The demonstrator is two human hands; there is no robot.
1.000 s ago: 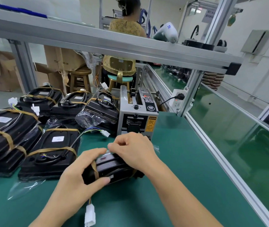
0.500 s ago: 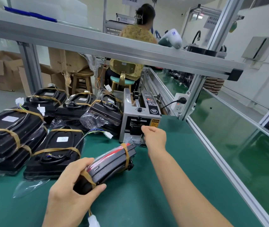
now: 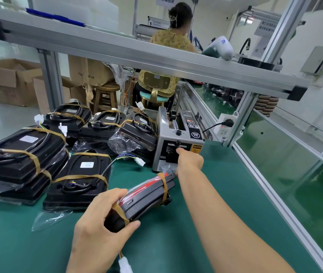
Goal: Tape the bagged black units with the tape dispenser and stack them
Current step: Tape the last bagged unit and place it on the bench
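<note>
My left hand [image 3: 97, 229] grips the near end of a bagged black unit [image 3: 147, 196] with red trim, tilted up off the green mat; two brown tape bands wrap it. My right hand [image 3: 189, 159] reaches to the front slot of the grey tape dispenser [image 3: 178, 140], fingers curled at the outlet; whether tape is pinched there is hidden. Taped black units lie at left: a stack [image 3: 19, 154] and a single one [image 3: 80, 178], with more [image 3: 105, 125] behind.
A white connector [image 3: 125, 265] dangles from the held unit's wire below my left hand. A power strip [image 3: 225, 125] sits behind the dispenser by an aluminium post. A seated person works beyond the frame rail. Cardboard boxes [image 3: 9, 79] stand far left.
My right hand left the unit and reached forward to the dispenser's outlet. My left hand lifted and tilted the unit, holding it alone by its near end.
</note>
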